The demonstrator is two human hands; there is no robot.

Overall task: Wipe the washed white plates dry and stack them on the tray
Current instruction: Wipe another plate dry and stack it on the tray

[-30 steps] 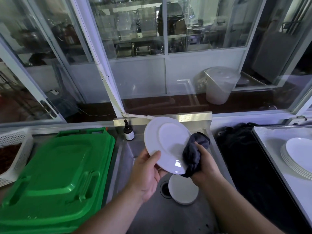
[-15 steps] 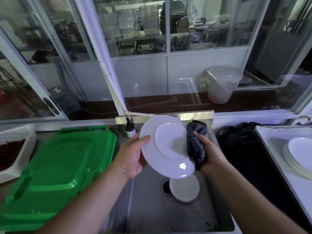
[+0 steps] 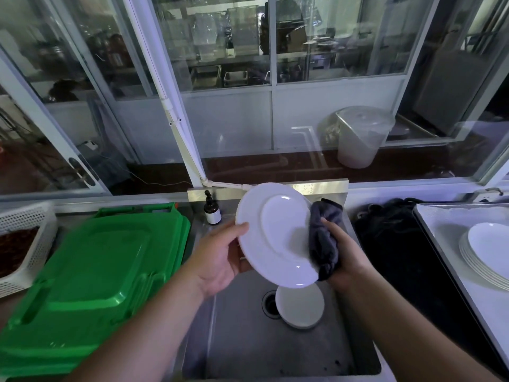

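Plates like this one are rigid glazed ware, light enough for one hand but likely slick while damp and brittle if dropped into the steel sink (image 3: 242,346) below you, so keep your hold on the rim. Nearest you, your left hand (image 3: 220,257) grips the white plate (image 3: 275,235) at its left edge, thumb on the face you see and fingers curled behind it, holding it tilted on edge over the basin. Your right hand (image 3: 344,257) clutches the dark cloth (image 3: 323,241), bunched and pressed against the plate's right rim. Judging by that, the wiping is in hand; work the cloth round while the left hand steadies the opposite edge, and never let both hands slide on wet glaze at once. Under the plate, another white dish (image 3: 300,307) rests beside the drain. Off to your right the tray (image 3: 440,230) on the worktop carries the stack of plates (image 3: 487,255); set this one down flat there. Beyond the sink stands a small pump bottle (image 3: 212,209).
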